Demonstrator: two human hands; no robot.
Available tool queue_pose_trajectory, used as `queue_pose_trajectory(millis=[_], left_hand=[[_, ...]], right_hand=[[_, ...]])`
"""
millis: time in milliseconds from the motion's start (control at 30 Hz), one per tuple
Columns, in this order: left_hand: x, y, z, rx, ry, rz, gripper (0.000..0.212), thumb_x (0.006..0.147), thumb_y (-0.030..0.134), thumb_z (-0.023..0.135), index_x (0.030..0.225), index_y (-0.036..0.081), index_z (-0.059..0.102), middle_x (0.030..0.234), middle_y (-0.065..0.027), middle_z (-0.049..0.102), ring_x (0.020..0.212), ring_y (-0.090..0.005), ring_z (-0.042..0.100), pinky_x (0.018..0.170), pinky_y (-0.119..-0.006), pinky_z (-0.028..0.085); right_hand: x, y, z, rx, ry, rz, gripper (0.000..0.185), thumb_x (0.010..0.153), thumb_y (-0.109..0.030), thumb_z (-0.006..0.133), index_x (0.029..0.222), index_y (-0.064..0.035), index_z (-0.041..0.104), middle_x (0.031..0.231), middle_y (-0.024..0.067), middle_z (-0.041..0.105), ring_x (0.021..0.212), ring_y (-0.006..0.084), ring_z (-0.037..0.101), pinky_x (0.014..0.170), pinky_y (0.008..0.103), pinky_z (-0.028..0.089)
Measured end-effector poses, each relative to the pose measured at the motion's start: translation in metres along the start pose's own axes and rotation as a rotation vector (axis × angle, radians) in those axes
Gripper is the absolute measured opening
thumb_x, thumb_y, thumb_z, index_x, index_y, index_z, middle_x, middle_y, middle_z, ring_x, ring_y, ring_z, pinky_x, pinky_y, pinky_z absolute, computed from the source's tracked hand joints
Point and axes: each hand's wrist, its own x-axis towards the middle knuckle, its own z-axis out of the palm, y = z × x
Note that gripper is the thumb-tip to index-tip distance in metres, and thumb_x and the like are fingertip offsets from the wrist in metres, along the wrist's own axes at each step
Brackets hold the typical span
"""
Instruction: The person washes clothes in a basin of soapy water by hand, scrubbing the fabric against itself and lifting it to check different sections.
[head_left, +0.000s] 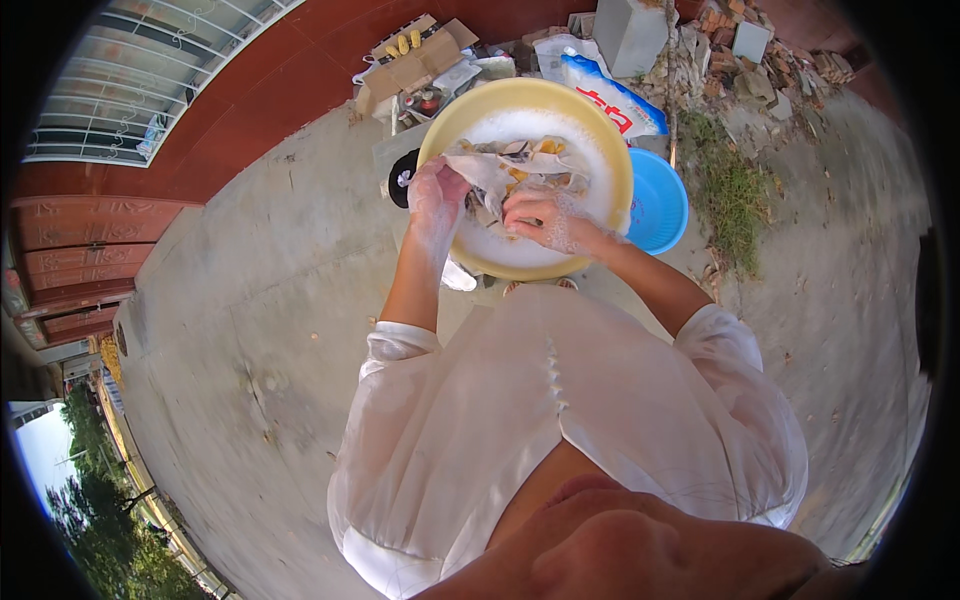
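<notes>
A wide yellow plastic basin (613, 161) stands before me with thick white suds (577, 135) around its inside. A wet pale cloth with yellow and dark patterning (551, 161) lies bunched in the middle of the suds. My left hand (439, 191), at the basin's left side, grips a raised edge of this cloth between thumb and fingers. Foam covers my right hand (547, 219), whose bent fingers rest on the lower part of the cloth; its fingertips are partly hidden against the fabric.
A light blue plastic basin (664, 202) sits partly behind the yellow one. Beyond are a printed plastic bag (611, 94), a cardboard box (416, 64) with corn cobs (403, 45), and broken bricks (750, 67). Grass (727, 191) grows from the concrete ground (285, 247).
</notes>
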Motion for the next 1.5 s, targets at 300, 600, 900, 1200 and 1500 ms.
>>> queue_pose_trajectory(millis=[300, 600, 900, 1200, 1500], left_hand=[[0.006, 0.016, -0.002, 0.051, -0.147, -0.008, 0.014, 0.092, 0.022, 0.047, 0.093, 0.010, 0.054, 0.083, -0.0063, 0.059, 0.073, -0.0205, 0.058, 0.068, -0.040, 0.050], [-0.010, 0.019, 0.017, 0.582, 0.129, 0.226, 0.006, 0.095, 0.013, 0.048, 0.098, 0.010, 0.051, 0.080, -0.0027, 0.053, 0.066, -0.0147, 0.059, 0.052, -0.029, 0.051], [-0.021, 0.012, 0.015, 0.651, -0.099, 0.187, 0.019, 0.094, 0.014, 0.054, 0.110, 0.003, 0.054, 0.084, -0.0033, 0.054, 0.066, -0.0138, 0.058, 0.053, -0.028, 0.054], [-0.006, -0.026, 0.061, 0.830, -0.480, 0.248, 0.026, 0.094, 0.011, 0.047, 0.113, 0.001, 0.060, 0.095, -0.0062, 0.065, 0.085, -0.0154, 0.060, 0.077, -0.032, 0.049], [0.008, -0.056, 0.076, 1.306, -0.518, 0.466, 0.044, 0.081, 0.008, 0.055, 0.124, 0.002, 0.049, 0.104, -0.0165, 0.062, 0.090, -0.0224, 0.061, 0.078, -0.034, 0.051]], right_hand=[[0.016, 0.027, -0.002, 0.732, 0.094, 0.883, 0.022, 0.091, -0.019, 0.061, 0.107, -0.0050, 0.062, 0.095, 0.0051, 0.067, 0.076, 0.0090, 0.060, 0.071, 0.0272, 0.050], [0.030, 0.044, -0.013, 1.135, 0.499, 0.812, 0.015, 0.086, -0.024, 0.066, 0.094, -0.0110, 0.062, 0.092, 0.0028, 0.065, 0.086, 0.0110, 0.060, 0.073, 0.0256, 0.048], [0.098, -0.032, -0.106, 1.287, 0.433, 0.302, 0.024, 0.093, -0.015, 0.054, 0.115, -0.0056, 0.052, 0.108, 0.0050, 0.060, 0.103, 0.0163, 0.059, 0.092, 0.0315, 0.047], [0.078, -0.034, -0.092, 1.120, 0.338, 0.441, 0.075, 0.088, 0.000, 0.056, 0.151, -0.0181, 0.019, 0.143, 0.0056, 0.040, 0.126, 0.0153, 0.045, 0.104, 0.0300, 0.038], [0.080, -0.061, -0.126, 1.147, 0.346, 0.238, 0.076, 0.087, 0.000, 0.052, 0.151, -0.0200, 0.017, 0.149, 0.0018, 0.032, 0.130, 0.0147, 0.039, 0.107, 0.0298, 0.033]])
